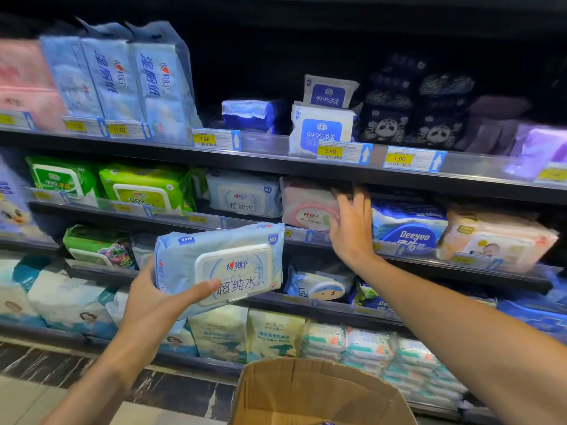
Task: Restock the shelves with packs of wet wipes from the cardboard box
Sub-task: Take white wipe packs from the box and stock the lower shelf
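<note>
The shelves (pixel 306 170) stand stocked in tiers; an open cardboard box (pixel 313 391) sits below. The left hand (pixel 153 302) grips a pale blue wet-wipes pack (pixel 221 265) — held before the shelves. The right hand (pixel 349 228), fingers spread, presses a pink pack (pixel 306 204) — second shelf.

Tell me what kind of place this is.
Most likely a shop aisle: tiered shelves stocked with wet-wipe packs, yellow price tags along the shelf edges, and an open cardboard box below.

Dark shelves (pixel 276 162) stocked with wipe packs (pixel 244 196); cardboard box (pixel 319 391) below.
</note>
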Demonstrator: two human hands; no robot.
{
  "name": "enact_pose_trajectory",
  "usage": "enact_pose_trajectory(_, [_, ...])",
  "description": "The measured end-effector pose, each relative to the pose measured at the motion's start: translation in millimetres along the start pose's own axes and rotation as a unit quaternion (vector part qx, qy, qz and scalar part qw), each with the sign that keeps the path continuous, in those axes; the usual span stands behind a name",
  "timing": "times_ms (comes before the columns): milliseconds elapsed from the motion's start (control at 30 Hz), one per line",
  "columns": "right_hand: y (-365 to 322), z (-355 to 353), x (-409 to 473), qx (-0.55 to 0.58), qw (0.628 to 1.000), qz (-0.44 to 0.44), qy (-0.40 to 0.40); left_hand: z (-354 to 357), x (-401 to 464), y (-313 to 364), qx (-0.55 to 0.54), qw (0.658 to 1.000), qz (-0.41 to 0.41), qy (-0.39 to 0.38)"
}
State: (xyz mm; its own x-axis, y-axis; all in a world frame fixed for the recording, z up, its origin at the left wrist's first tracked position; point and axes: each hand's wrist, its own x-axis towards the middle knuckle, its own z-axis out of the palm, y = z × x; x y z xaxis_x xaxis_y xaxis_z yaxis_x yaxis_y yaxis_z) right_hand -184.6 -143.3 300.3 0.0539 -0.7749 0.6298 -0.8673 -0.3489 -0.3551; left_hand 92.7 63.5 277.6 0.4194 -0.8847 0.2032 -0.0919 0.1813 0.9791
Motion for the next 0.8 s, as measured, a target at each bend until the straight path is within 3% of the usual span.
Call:
enact_pose_trajectory(100, [-8.3, -8.3, -24.5, 0.157, 0.983, -0.092, 0.03, 1.9, 1.6, 2.5, 0.001, 1.0, 0.002, 0.006])
enact_pose_trajectory(167, [-22.1, -15.5, -42.5, 0.294, 0.949, -0.086, -0.074, 6.0, 4.9, 4.1, -0.003, 1.0, 0.005, 0.008])
enact_pose_trajectory(267, [-48.8, -19.6, -61.8, 0.447, 0.846, 0.004, -0.29, 14.7, 9.1, 6.1, -0.013, 1.0, 0.006, 0.009])
enact_pose_trajectory(367, [-69.2, -18.9, -62.8, 0.518, 0.779, 0.041, -0.351, 19.6, 12.5, 4.5, -0.025, 1.0, 0.007, -0.003])
enact_pose_trajectory(533, [-90.3, -20.8, -60.3, 0.546, 0.792, 0.07, -0.263, 15.7, 25.6, 5.6, -0.009, 0.999, 0.046, 0.014])
enact_pose_trajectory(667, [-96.0, -10.6, -61.4, 0.506, 0.844, 0.065, -0.165, 17.3, 44.0, 7.2, 0.045, 0.993, 0.106, 0.003])
enact_pose_trajectory(800, [-95.9, -0.3, -47.0, 0.481, 0.863, 0.062, -0.142, 26.0, 66.5, 3.9, 0.091, 0.981, 0.167, 0.032])
